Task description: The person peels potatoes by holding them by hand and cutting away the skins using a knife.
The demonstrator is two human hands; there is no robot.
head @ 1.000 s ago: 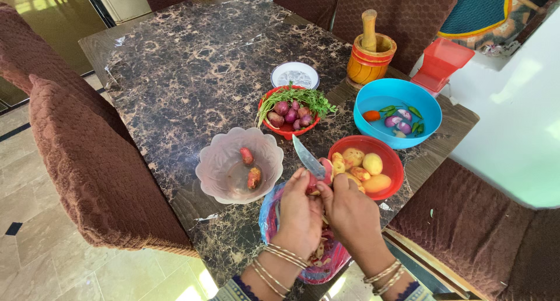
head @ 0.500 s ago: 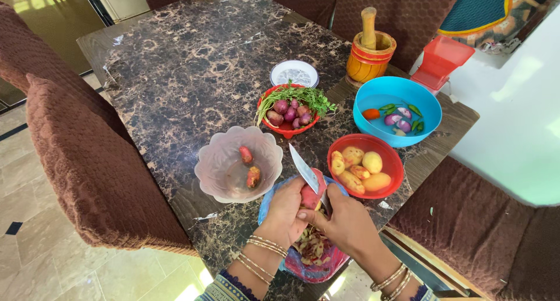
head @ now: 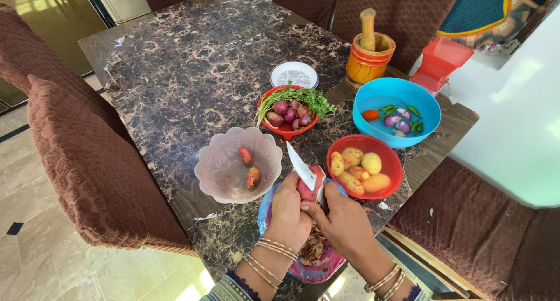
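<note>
A: In the head view, where is the potato and how is it held?

B: The red-skinned potato (head: pixel 305 189) sits at the near edge of the worktop (head: pixel 186 73), above a plastic bag of peels (head: pixel 309 257). The left hand (head: pixel 287 210) pinches it from the left; the right hand (head: pixel 344 219) is closed on a knife (head: pixel 301 167), whose blade points far-left, across the potato top.

A: And the counts?

B: Two small potatoes in the clear bowl (head: pixel 233 184), about six peeled ones in the red bowl (head: pixel 391 161), one knife.
</note>
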